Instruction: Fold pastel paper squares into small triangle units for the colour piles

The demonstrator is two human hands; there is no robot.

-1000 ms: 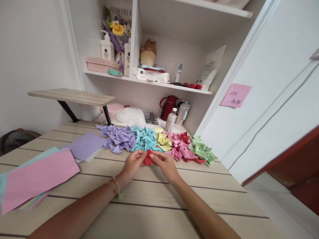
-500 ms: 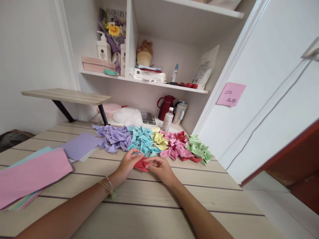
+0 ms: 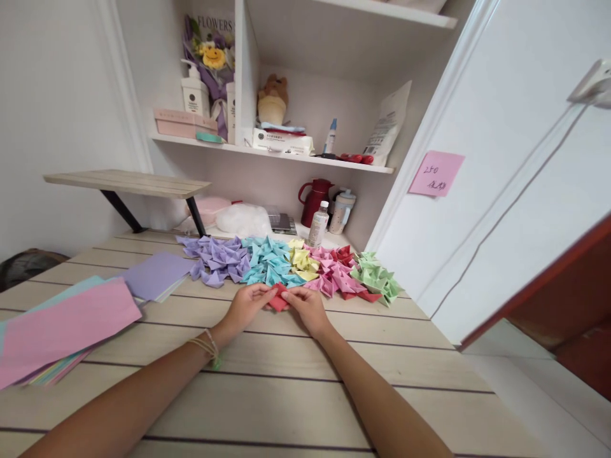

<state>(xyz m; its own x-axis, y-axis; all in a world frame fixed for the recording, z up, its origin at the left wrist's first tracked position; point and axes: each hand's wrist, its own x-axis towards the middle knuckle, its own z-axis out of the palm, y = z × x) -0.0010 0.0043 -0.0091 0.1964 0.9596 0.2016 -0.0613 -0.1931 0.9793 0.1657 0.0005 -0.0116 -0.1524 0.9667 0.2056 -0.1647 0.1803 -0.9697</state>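
A small folded piece of red paper [image 3: 278, 299] is pinched between my two hands, over the middle of the wooden table [image 3: 267, 394]. My left hand [image 3: 248, 306] grips its left side with thumb and fingers. On its right side my right hand [image 3: 306, 306] holds it the same way. Just beyond my hands lie heaps of folded paper shapes: purple ones [image 3: 219, 259], light blue ones [image 3: 267, 259], yellow ones [image 3: 303, 261], pink ones [image 3: 329, 270] with some red among them, and green ones [image 3: 376, 278].
Loose paper sheets, pink [image 3: 71, 324] and purple [image 3: 156, 275], lie at the left. A small raised wooden shelf [image 3: 126, 182] stands behind them. At the back are a clear bottle [image 3: 318, 226], a dark red jug [image 3: 315, 202] and a pale cup [image 3: 342, 213].
My hands have come closer together and both now pinch the red paper, which looks smaller and more upright. The view has shifted slightly.
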